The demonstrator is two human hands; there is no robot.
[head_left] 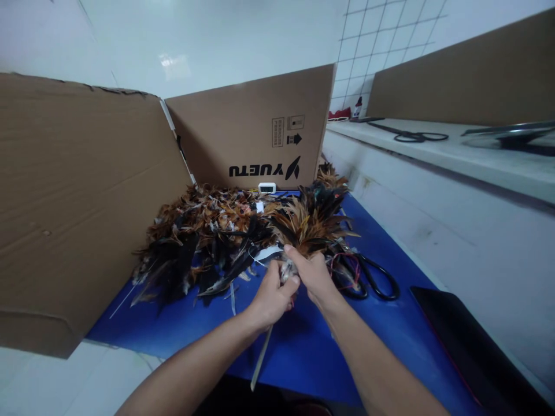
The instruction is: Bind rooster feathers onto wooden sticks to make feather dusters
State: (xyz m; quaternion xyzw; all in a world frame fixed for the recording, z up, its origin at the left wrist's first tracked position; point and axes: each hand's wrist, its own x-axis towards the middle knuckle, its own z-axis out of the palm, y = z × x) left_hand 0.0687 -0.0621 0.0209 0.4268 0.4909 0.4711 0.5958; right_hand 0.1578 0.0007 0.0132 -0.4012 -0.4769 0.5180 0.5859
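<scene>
My left hand (272, 297) grips the top of a thin pale stick (261, 358) that slants down toward me. My right hand (313, 273) meets it just above, fingers closed on the base of a bunch of brown and black feathers (309, 222) bound to the stick. The two hands touch at the binding, and a white strip (265, 254) lies just left of them. A big loose pile of brown, orange and black feathers (203, 237) spreads over the blue mat (312, 341) to the left and behind.
Black-handled scissors (373, 278) lie on the mat right of my hands, beside red thread (342, 268). Cardboard panels (78, 202) wall the left and back. A small white device (266, 188) sits by the back panel. A dark flat object (468, 341) lies at right. More scissors (411, 136) rest on the white ledge.
</scene>
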